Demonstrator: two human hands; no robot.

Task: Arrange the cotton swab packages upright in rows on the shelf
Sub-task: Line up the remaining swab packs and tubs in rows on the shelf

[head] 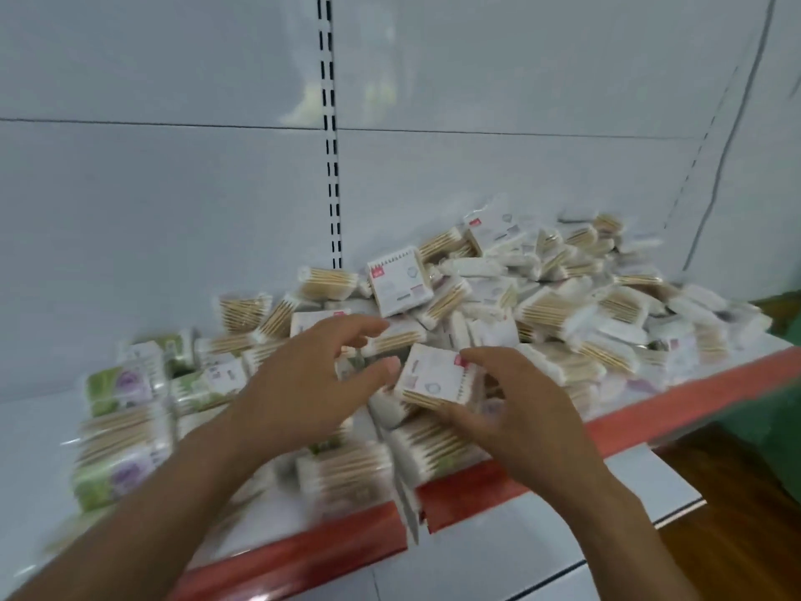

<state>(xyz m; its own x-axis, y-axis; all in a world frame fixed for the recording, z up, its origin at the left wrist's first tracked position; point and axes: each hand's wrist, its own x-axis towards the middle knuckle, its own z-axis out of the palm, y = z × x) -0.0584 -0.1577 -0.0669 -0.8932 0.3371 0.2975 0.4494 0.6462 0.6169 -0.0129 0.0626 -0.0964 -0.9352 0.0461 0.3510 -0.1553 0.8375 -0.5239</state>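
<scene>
**Both hands at one white package over the loose heap**

The right hand (533,409) grips a white cotton swab package (435,377). Its fingers curl over the package's right edge by the small red mark, and its thumb lies along the lower edge where the wooden sticks show. The package is tilted, its printed face turned up and towards the camera, and it sits just above the packages at the front middle of the shelf.

The left hand (303,383) is just beside it on the left with its fingers bent. The thumb tip is at the package's left corner and the index finger reaches over the packages behind. Motion blur hides whether this hand touches or pinches anything.

A loose heap of swab packages (563,305) lies tumbled at all angles, covering the shelf from the middle to the right and reaching back to the grey back panel (173,188). On the left are green-labelled packages (121,392), packed closer together, some stacked flat. More packages lie below the hands along the shelf's red front edge (693,401).

A slotted upright (331,167) runs down the back panel. Below the red edge a lower white shelf (563,535) shows, with a wooden floor (737,492) to its right.
</scene>
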